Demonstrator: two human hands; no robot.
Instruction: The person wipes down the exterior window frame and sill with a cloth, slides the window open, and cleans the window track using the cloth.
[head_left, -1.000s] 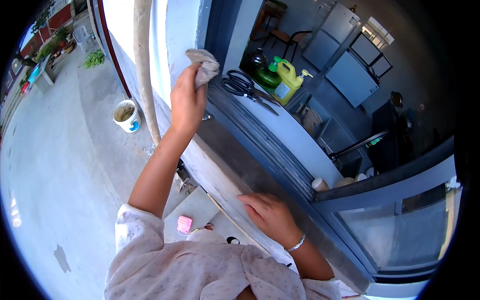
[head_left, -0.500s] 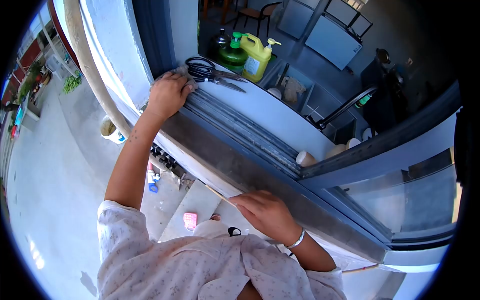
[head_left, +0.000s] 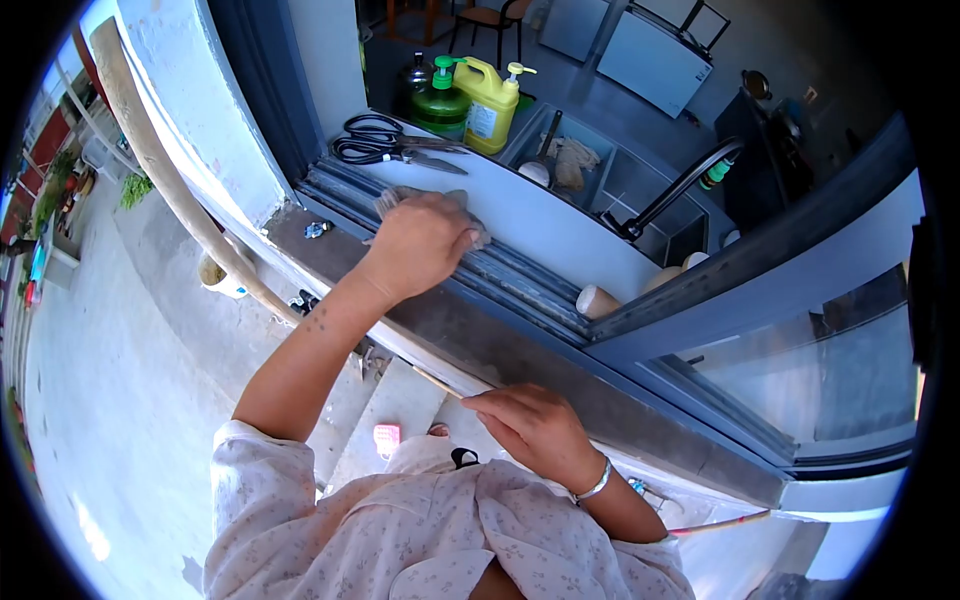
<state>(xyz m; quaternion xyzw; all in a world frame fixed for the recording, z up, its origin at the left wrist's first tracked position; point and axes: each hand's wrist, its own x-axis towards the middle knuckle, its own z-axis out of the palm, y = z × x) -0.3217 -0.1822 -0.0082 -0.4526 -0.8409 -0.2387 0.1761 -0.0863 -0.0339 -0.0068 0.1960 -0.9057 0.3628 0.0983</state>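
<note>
My left hand (head_left: 415,245) is closed over a crumpled greyish rag (head_left: 392,200), which presses on the grooved window track (head_left: 530,298). Below the outer sill (head_left: 450,335), my right hand (head_left: 540,425) grips a thin wooden stick (head_left: 437,382), its tip pointing up and left. A bracelet circles that wrist. Black-handled scissors (head_left: 370,140) lie on the white inner ledge (head_left: 430,190), left of and beyond the rag. A small bluish scrap (head_left: 317,229) rests at the sill's left end.
Beyond the ledge stand a green pump bottle (head_left: 440,105), a yellow jug (head_left: 487,108) and a sink (head_left: 600,170) with a black faucet (head_left: 690,190). A sliding window sash (head_left: 760,270) fills the right. A long pole (head_left: 170,180) leans at left; a pink basket-like object (head_left: 387,438) is below.
My left hand has slid the rag rightward along the track, away from the left frame corner. The bluish scrap on the sill now shows. My right hand stays nearly still with the stick.
</note>
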